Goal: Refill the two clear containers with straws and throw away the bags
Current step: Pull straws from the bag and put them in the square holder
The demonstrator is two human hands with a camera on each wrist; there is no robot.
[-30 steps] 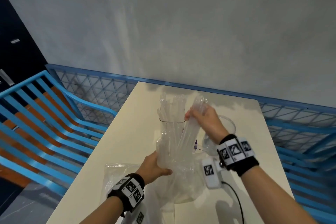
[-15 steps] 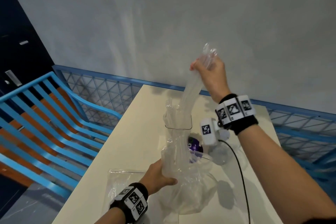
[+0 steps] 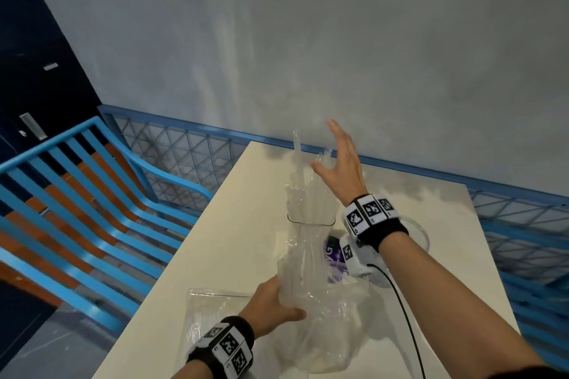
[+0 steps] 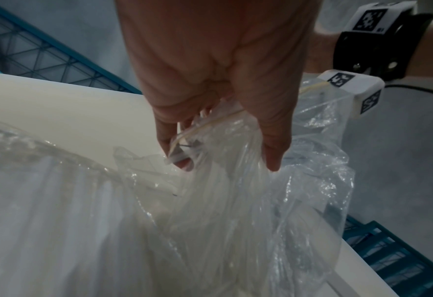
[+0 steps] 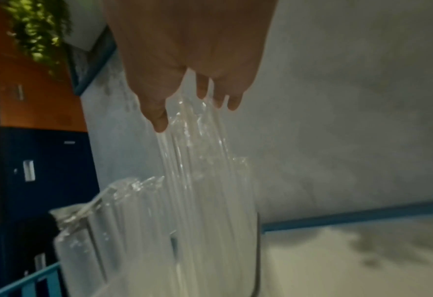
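Observation:
My left hand point(image 3: 272, 304) point(image 4: 210, 80) grips the neck of a crumpled clear plastic bag point(image 3: 326, 326) point(image 4: 210, 211) that holds several wrapped straws and stands on the cream table point(image 3: 234, 240). Just behind the bag is a square clear container point(image 3: 311, 220) point(image 5: 159, 257) with a bundle of clear-wrapped straws point(image 3: 303, 181) point(image 5: 197, 160) standing up in it. My right hand point(image 3: 338, 160) point(image 5: 190, 60) hovers open over the tops of those straws, fingers spread, thumb near their tips. A round clear container point(image 3: 420, 232) sits behind my right wrist, largely hidden.
A flat empty plastic bag point(image 3: 212, 308) lies on the table left of my left wrist. A purple-printed packet point(image 3: 334, 252) sits between bag and container. Blue slatted bench point(image 3: 77, 209) on the left, blue mesh railing point(image 3: 184, 151) and grey wall behind the table.
My right hand lifted a bunch of straws high out of the bag, brought them down into the square container and let go. The left hand kept its grip on the bag.

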